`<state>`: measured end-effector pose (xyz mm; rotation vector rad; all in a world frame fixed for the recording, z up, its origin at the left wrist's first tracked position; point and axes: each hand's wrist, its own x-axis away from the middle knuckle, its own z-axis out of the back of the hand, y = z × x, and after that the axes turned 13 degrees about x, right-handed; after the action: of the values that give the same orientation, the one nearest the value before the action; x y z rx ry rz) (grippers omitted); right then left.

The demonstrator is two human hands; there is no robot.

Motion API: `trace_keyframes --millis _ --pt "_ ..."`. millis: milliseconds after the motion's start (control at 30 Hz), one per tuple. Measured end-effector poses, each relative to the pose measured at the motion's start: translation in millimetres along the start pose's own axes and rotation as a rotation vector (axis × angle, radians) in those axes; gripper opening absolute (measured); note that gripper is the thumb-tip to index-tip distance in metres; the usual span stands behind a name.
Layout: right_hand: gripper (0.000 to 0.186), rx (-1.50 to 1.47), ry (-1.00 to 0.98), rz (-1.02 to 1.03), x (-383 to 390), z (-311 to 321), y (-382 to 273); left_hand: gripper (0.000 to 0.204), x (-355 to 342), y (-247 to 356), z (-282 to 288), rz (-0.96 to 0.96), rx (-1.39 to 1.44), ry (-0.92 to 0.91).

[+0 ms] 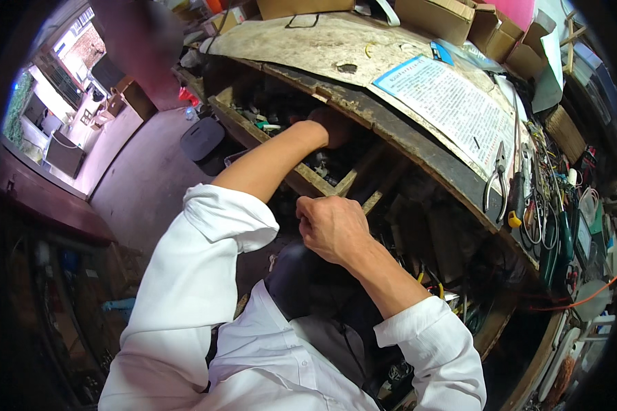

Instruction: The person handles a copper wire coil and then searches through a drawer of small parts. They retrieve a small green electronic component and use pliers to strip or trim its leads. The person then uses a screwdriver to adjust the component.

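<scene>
One curled right hand (334, 227) flanks the drawer (240, 125); left hand (334, 128) inside, unclear.

Head-worn fisheye view, looking steeply down, wooden drawer (238, 121) near, workbench (274, 45) just ahead

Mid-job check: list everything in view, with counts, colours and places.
Open drawer: one, brown wood, under the worktop
Small parts: too many to count, mixed colours, inside the drawer
Worktop: one, stained off-white, above the drawer
Printed sheet: one, white with blue band, on the worktop
Pliers: at least one pair, metallic, worktop's right side
Cardboard boxes: several, brown, far edge
Lidded container: one, dark grey, left of the drawer
Tools and wires: uncountable, mixed, far right
Shirt: one, white, worn
Left hand: one, shadowed, in the drawer; contact hidden
Right hand: one, bare, by the drawer's front
</scene>
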<state>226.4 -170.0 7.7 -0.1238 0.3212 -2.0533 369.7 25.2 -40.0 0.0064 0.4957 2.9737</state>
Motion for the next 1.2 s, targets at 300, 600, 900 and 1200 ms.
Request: trace_keyframes --millis 300,600,900,1200 --pt "0.015 -0.034 0.026 0.017 -1.1 -1.3 1.9 0.045 15.0 -4.8 12.1 -0.219 0.156 -0.009" --pt "0.014 -0.042 0.040 0.003 -0.5 -4.3 3.0 0.048 55.2 9.1 102.6 0.119 0.106 -0.513" --pt "0.015 -0.029 0.033 0.017 -1.1 -3.4 3.0 0.044 74.9 -1.2 102.1 -0.094 0.231 -0.462" --pt "0.013 -0.059 0.052 0.017 -0.8 -4.0 3.3 0.031 63.4 -15.0 91.5 -0.095 0.280 -0.543"
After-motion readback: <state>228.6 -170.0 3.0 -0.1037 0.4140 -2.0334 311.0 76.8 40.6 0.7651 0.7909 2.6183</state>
